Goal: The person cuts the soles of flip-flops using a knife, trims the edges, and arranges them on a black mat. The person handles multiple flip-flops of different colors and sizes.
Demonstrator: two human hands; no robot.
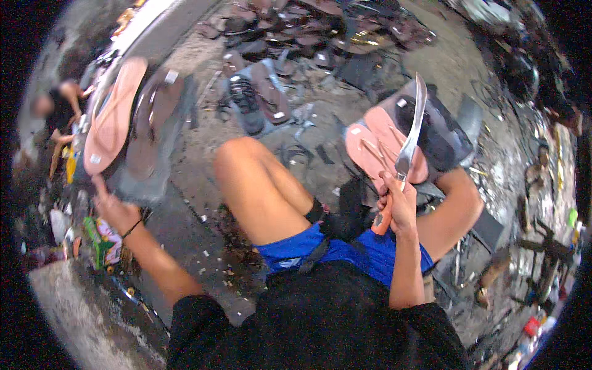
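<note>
My left hand (pixel 114 206) reaches far out to the left and grips the lower end of a bundle of flip-flop soles: a pink one (pixel 114 117) on the outside and dark grey ones (pixel 154 132) beside it. My right hand (pixel 398 206) is closed on the orange handle of a long knife (pixel 412 132), whose curved steel blade points up. Just behind the blade lies a pair of pink flip-flops (pixel 373 148) on the ground by my right knee. I sit with bare knees and blue shorts (pixel 345 250).
A heap of dark sandals and soles (pixel 308 31) covers the ground ahead. More dark pieces (pixel 444 132) lie at the right. Another person (pixel 58 108) crouches at the far left. Colourful clutter (pixel 102 240) sits on a concrete ledge at lower left.
</note>
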